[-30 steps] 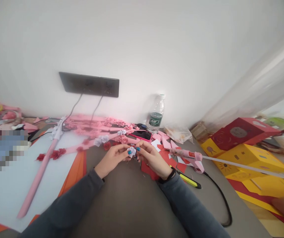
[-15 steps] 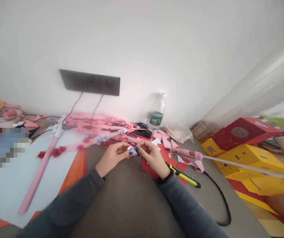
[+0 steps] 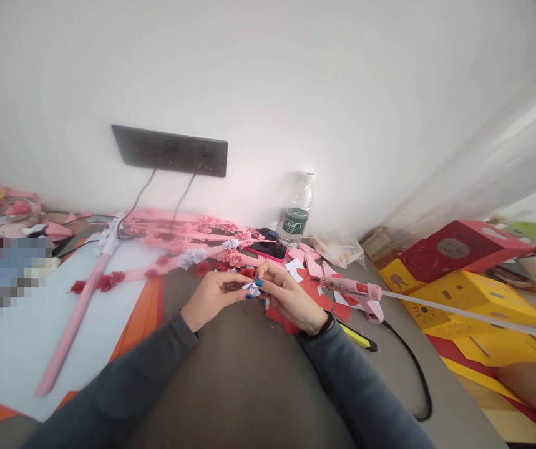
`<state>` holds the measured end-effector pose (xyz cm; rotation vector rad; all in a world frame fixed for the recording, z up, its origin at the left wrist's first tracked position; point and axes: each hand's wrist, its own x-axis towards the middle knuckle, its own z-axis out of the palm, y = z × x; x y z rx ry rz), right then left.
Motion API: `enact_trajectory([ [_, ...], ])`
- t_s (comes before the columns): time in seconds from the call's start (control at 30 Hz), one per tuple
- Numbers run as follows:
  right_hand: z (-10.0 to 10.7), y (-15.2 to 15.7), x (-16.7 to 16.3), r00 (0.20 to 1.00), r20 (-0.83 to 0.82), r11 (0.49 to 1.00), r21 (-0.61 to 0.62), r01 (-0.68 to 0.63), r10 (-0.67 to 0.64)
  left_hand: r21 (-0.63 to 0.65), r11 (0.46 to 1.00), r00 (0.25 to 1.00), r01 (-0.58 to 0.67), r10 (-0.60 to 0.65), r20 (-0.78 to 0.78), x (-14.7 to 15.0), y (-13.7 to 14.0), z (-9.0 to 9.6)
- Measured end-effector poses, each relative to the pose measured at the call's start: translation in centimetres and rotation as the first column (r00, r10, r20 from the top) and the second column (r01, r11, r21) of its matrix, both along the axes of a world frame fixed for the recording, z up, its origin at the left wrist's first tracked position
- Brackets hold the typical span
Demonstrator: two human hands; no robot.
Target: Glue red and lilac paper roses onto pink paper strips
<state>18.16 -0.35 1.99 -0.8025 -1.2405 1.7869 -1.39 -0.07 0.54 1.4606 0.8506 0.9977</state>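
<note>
A small white paper flower point(image 3: 251, 289) is pinched between my two hands above the grey table point(image 3: 230, 374). My left hand point(image 3: 214, 295) is closed on its left side, thumb and fingertips together. On the other side, my right hand point(image 3: 291, 296) grips it with thumb and bent fingers. Just behind my hands lie red paper flowers point(image 3: 248, 272) and pink paper flowers point(image 3: 231, 257). Red paper pieces point(image 3: 312, 290) are spread beside my right hand. A yellow utility knife point(image 3: 356, 337) lies partly hidden by my right wrist.
A pink glue gun point(image 3: 352, 288) with a long glue stick lies at right, its black cord trailing forward. A water bottle point(image 3: 296, 215) stands near the wall by a phone point(image 3: 268, 250). A pink paper-covered rod point(image 3: 80, 324) crosses white sheets point(image 3: 10, 362) at left. Yellow boxes point(image 3: 478, 299) crowd the right.
My right hand has turned, its fingers lifting and shifting around the white paper flower. The flower is tilted differently between my fingertips. My right wrist now covers more of the utility knife.
</note>
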Motion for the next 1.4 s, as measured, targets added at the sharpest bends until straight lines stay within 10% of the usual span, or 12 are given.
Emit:
enact_trajectory([
  [0.3,-0.52,0.35,-0.47,0.965,0.063,0.954,0.18,0.238,-0.253,-0.027,0.998,0.995,-0.064,0.066,0.073,-0.05,0.53,-0.15],
  [0.77,-0.36,0.44,-0.4,0.952,0.224,0.937,0.324,0.13,-0.21,-0.164,0.984,0.983,-0.063,0.09,0.163,0.48,0.15,-0.21],
  [1.07,-0.44,0.09,-0.6,0.885,0.22,0.847,0.452,0.279,-0.409,-0.172,0.979,0.964,-0.113,0.15,0.221,0.88,-0.1,-0.07],
  [1.4,-0.2,0.21,-0.28,0.951,0.19,0.932,0.319,0.173,-0.242,-0.195,0.978,0.963,-0.077,0.123,0.239,0.88,-0.28,0.39],
])
